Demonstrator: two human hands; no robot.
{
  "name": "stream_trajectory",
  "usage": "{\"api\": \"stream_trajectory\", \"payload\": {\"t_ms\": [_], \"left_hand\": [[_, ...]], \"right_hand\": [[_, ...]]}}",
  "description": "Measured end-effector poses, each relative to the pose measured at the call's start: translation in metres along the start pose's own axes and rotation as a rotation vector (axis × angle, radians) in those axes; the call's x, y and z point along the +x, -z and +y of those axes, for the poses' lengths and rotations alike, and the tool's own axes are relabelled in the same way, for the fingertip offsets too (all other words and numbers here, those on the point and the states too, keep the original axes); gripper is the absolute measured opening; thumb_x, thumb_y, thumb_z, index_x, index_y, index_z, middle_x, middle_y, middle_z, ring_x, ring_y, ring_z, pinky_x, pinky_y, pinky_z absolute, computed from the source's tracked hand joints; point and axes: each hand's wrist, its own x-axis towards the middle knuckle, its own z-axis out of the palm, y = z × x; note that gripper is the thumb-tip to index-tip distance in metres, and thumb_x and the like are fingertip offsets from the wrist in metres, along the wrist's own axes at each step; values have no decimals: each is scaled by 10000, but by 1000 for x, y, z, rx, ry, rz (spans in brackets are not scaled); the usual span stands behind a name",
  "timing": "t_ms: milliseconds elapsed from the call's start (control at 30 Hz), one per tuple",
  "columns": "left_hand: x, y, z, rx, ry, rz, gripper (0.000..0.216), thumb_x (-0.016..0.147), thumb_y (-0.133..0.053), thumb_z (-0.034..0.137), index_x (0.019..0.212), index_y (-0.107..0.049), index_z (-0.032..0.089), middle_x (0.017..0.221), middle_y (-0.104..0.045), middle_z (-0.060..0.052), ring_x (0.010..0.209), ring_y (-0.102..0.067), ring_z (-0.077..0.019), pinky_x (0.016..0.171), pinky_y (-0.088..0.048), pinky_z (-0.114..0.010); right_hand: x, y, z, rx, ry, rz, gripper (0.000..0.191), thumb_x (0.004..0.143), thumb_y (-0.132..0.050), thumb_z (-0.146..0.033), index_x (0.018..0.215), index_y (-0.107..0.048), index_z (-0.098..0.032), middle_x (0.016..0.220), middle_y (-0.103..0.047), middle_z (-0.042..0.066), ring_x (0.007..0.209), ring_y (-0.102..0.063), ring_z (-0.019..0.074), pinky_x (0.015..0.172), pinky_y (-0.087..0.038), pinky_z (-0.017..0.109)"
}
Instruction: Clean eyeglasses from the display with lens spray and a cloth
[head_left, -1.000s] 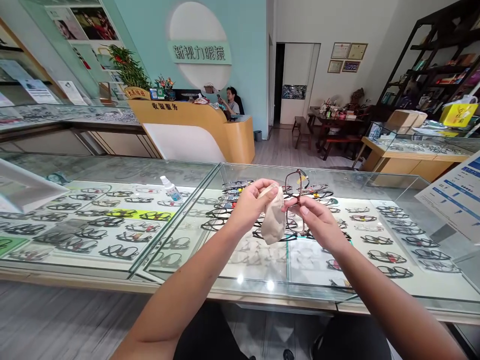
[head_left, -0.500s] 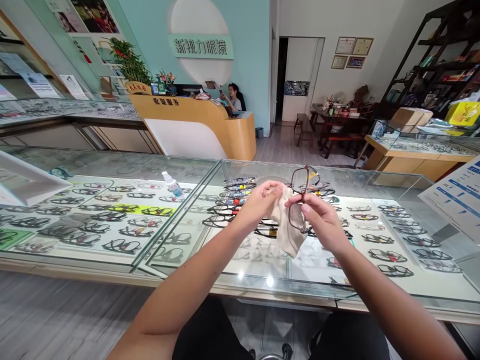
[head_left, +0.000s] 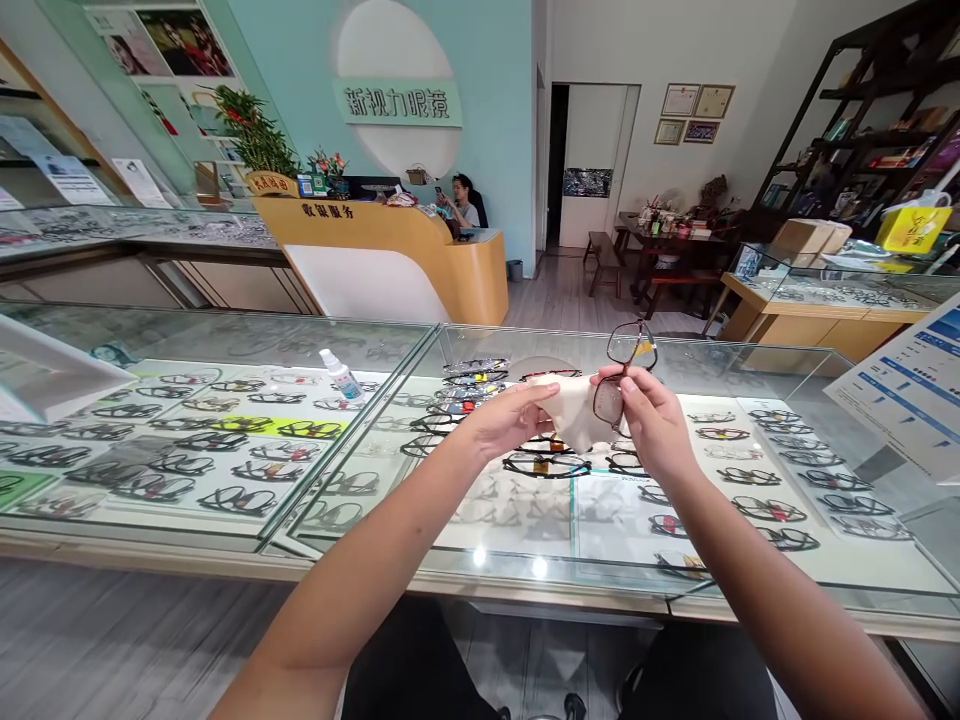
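Note:
In the head view, my right hand (head_left: 654,418) grips a pair of dark reddish-brown eyeglasses (head_left: 609,402) by the middle, with one lens above the fingers and the other below. My left hand (head_left: 514,418) pinches a cream cleaning cloth (head_left: 577,412), which spreads between the two hands and reaches the edge of the glasses. Both hands are above the glass counter, over several frames (head_left: 546,466) lying on its top. A white spray bottle (head_left: 341,376) stands on the glass to the left of my hands.
Glass display counters (head_left: 480,578) with rows of eyeglasses stretch across the front. A white sign (head_left: 911,390) stands at the right, and another white panel (head_left: 52,375) at the left. Beyond is a wooden reception desk (head_left: 480,275), where a person (head_left: 463,205) sits.
My left hand has moved down and left, pulling the cloth wider and away from the lens. The glasses have shifted slightly right and turned in my right hand.

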Motion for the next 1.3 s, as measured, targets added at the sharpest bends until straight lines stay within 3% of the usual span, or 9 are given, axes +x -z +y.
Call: {"api": "stream_trajectory", "payload": {"t_ms": [167,367,567,667,767,900,1300], "left_hand": [[3,-1,-4,-12,-63,16,468,774,-922,440,1130,-759,184,1067,-789,-111,886,-739,-200,825,-573,-321],[7,-2,-5,-28,-239,199,457,732,-931,536,947,-729,187,829,-732,-27,696,-649,-134,657,-504,-246],[1,-6,-1,187,-443,383,486,799,-835,630,918,-709,176,722,-618,16,618,-534,-100,571,-416,-218],[-3,-9,-1,296,-500,426,484,861,-767,650,926,-663,182,657,-544,43,560,-473,-89,513,-350,-210],[-5,-11,-3,324,-498,396,485,874,-746,658,938,-588,203,647,-555,51,547,-498,-97,525,-390,-208],[-5,-13,-5,301,-451,294,508,858,-755,660,992,-539,220,751,-660,26,634,-616,-129,663,-535,-260],[-7,-12,-6,388,-477,177,438,887,-758,596,931,-590,193,847,-599,9,772,-573,-125,756,-549,-259]], "right_hand": [[2,0,0,61,-2,33,325,996,-658,-549,1149,-737,-273,1185,-777,73,1091,-710,245,996,-559,389],[3,0,1,10,-26,1,319,994,-660,-536,1130,-759,-264,1174,-775,63,1123,-699,249,1032,-538,397],[1,-4,-6,-171,24,49,260,1020,-633,-469,1076,-768,-253,1139,-762,51,1141,-669,241,1077,-465,389],[-3,-7,-10,-202,40,-12,269,1035,-609,-466,1079,-772,-257,1139,-771,44,1151,-666,244,1072,-454,378],[-8,-13,-11,-185,25,-149,296,1046,-591,-473,1055,-786,-251,1124,-783,45,1126,-680,249,1045,-467,372],[-12,-18,-5,-174,6,-246,310,1064,-569,-474,1079,-791,-260,1125,-774,44,1109,-670,249,1033,-457,381],[-12,-19,1,-194,-28,-275,336,1059,-575,-508,1063,-802,-261,1071,-777,35,1081,-684,248,1037,-454,381]]}}
